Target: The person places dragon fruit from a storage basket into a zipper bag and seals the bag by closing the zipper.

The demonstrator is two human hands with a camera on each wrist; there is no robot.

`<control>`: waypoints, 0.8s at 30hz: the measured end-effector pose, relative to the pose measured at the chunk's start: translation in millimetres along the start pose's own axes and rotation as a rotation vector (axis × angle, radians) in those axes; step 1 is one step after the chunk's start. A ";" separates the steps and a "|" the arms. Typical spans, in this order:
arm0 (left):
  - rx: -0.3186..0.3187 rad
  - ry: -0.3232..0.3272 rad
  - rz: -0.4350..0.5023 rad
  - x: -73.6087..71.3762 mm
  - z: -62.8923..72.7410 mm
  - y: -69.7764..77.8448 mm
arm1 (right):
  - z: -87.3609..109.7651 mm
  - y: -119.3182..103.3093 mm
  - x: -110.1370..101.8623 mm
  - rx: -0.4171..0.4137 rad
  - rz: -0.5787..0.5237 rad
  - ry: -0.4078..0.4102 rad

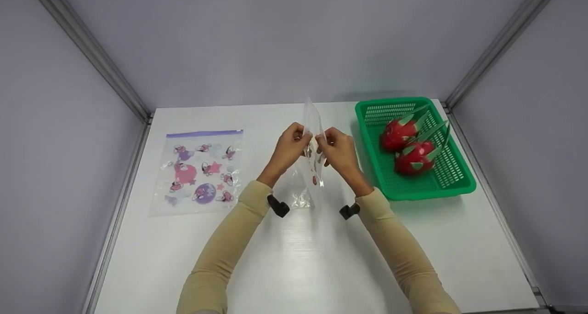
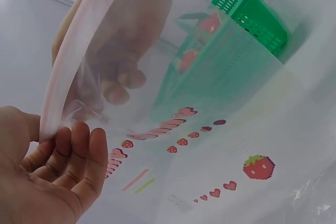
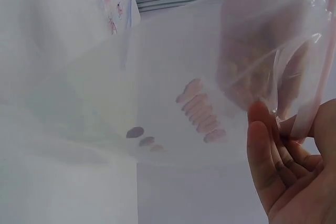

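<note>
A clear zip bag (image 1: 312, 116) printed with strawberries and hearts hangs between both hands above the white table. My left hand (image 1: 291, 145) pinches the bag's pink zip strip (image 2: 59, 85) between thumb and fingers. On the opposite side, my right hand (image 1: 341, 152) grips the same top edge, thumb against curled fingers. Through the film, the left wrist view shows the other hand blurred. Beneath the hands, a crinkled piece of clear plastic (image 1: 301, 200) lies on the table.
To the left, a second clear zip bag (image 1: 220, 168) with pink and purple prints and a purple strip lies flat. A green basket (image 1: 390, 194) at the right holds two dragon fruits (image 1: 415, 160). Grey walls (image 1: 294, 42) enclose the table (image 1: 294, 268).
</note>
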State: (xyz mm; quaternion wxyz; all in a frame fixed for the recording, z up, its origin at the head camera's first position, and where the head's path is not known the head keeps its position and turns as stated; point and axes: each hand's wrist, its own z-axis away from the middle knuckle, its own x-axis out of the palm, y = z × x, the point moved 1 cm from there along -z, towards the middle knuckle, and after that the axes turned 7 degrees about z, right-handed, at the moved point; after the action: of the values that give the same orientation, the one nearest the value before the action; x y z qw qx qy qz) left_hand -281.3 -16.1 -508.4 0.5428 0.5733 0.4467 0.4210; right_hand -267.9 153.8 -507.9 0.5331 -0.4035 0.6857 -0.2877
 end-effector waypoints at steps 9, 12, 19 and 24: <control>0.054 0.022 -0.109 -22.6 3.9 1.2 | -5.2 5.7 -4.4 0.028 -0.062 -0.007; 0.065 0.048 -0.141 -31.7 4.6 1.9 | -7.7 7.9 -6.4 0.030 -0.050 -0.006; 0.060 0.130 -0.232 -55.1 7.4 4.5 | -14.9 15.6 -13.8 0.043 0.005 0.005; 0.045 0.144 -0.259 -69.9 10.7 5.0 | -19.2 19.9 -19.7 0.080 0.070 0.005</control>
State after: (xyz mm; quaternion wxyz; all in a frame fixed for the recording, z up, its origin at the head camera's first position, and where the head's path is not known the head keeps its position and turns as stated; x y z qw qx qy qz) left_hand -287.9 -86.5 -503.8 0.5461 0.4911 0.5641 0.3773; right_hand -289.3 180.1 -509.4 0.5568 -0.3569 0.6888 -0.2968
